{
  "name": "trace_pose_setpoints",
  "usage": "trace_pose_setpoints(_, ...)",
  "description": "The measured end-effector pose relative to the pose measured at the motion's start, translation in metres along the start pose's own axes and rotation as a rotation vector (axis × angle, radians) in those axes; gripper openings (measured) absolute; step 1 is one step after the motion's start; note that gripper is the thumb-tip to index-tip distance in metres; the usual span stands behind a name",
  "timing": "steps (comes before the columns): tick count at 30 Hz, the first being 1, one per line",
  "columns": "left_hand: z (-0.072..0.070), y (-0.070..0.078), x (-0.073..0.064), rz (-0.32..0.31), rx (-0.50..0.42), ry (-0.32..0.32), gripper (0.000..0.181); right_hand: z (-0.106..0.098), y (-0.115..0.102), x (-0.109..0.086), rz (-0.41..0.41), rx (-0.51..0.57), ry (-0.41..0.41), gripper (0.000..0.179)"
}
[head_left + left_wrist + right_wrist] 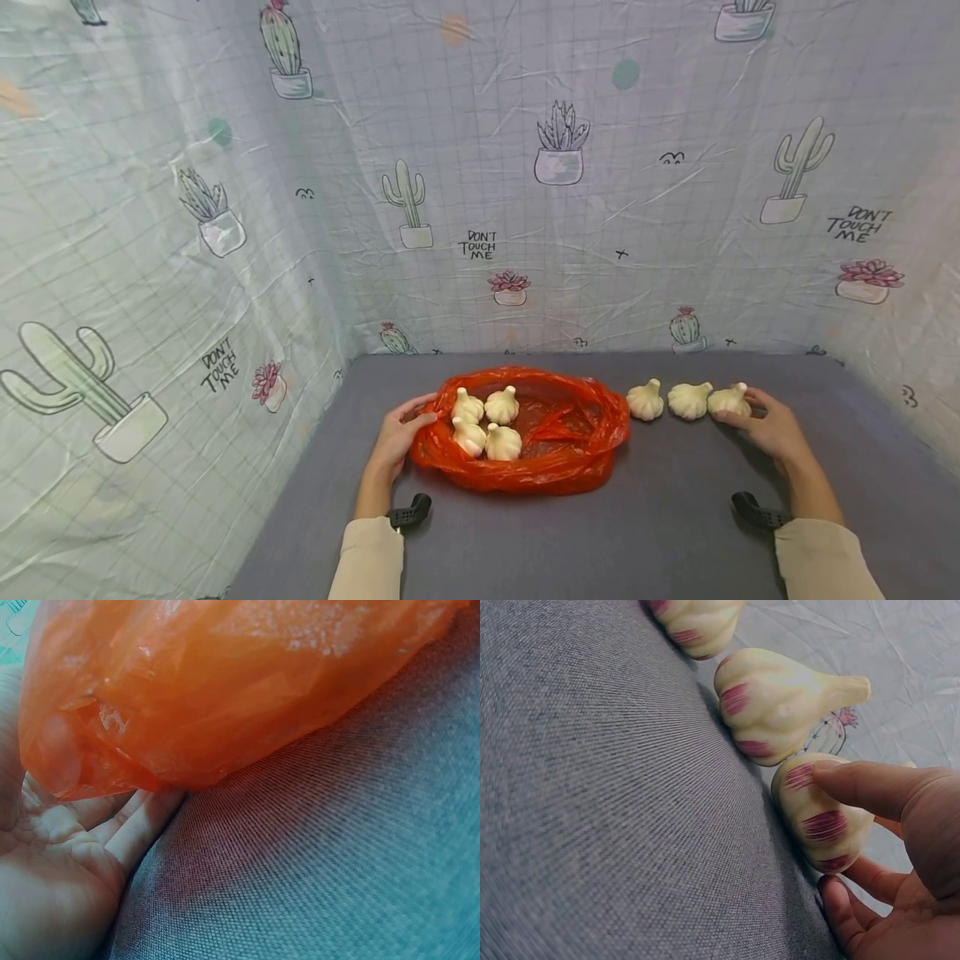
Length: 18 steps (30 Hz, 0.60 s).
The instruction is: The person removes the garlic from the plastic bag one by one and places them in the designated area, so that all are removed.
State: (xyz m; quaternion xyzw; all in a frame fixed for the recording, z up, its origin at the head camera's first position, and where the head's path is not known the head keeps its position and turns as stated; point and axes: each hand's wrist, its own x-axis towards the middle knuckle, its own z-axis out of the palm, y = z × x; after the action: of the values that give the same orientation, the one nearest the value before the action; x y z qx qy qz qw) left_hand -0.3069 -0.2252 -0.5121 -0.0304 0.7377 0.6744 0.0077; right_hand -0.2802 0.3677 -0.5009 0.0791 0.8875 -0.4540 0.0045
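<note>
An orange-red plastic bag point(517, 479) lies spread wide at the top, with several garlic bulbs point(502, 407) in its left part. At the bag's left side, my left hand point(393, 437) holds the edge, thumb on top and fingers against the outside. The left wrist view shows those fingers partly hidden by the bag point(225, 697). To the right, three garlic bulbs sit in a row on the table. My right hand point(768, 427) grips the rightmost garlic bulb point(825, 817) between thumb and fingers; its neighbour, the middle bulb point(772, 705), is close beside it.
Dark grey cloth covers the table point(585, 542). Behind and on both sides hangs a pale curtain point(480, 183) printed with cacti. The leftmost loose bulb point(645, 400) stands right by the bag's right rim. A black wrist mount point(411, 512) sticks out from the left wrist.
</note>
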Motion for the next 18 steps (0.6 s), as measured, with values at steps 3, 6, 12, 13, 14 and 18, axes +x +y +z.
trace_pose_setpoints(3,0.0,-0.001,0.001,-0.001,0.001,-0.002,0.043,0.0,0.002,0.0,0.002,0.005,0.0,0.098)
trace_pose_setpoints(6,0.0,-0.002,0.002,0.001,0.003,-0.004,0.043,-0.001,0.002,0.0,0.003,0.003,-0.001,0.099)
trace_pose_setpoints(12,-0.001,-0.002,0.002,0.008,-0.011,-0.009,0.043,-0.005,0.0,-0.002,-0.003,0.014,0.019,0.098)
trace_pose_setpoints(13,-0.001,-0.002,0.002,0.008,-0.014,-0.01,0.043,-0.006,-0.001,-0.002,-0.01,0.019,0.025,0.094)
trace_pose_setpoints(14,-0.001,-0.002,0.002,0.009,-0.015,-0.012,0.043,-0.007,-0.001,-0.003,-0.014,0.023,0.039,0.091)
trace_pose_setpoints(18,-0.002,-0.003,0.002,0.01,-0.017,-0.014,0.043,-0.013,-0.007,-0.004,-0.048,0.043,0.078,0.081)
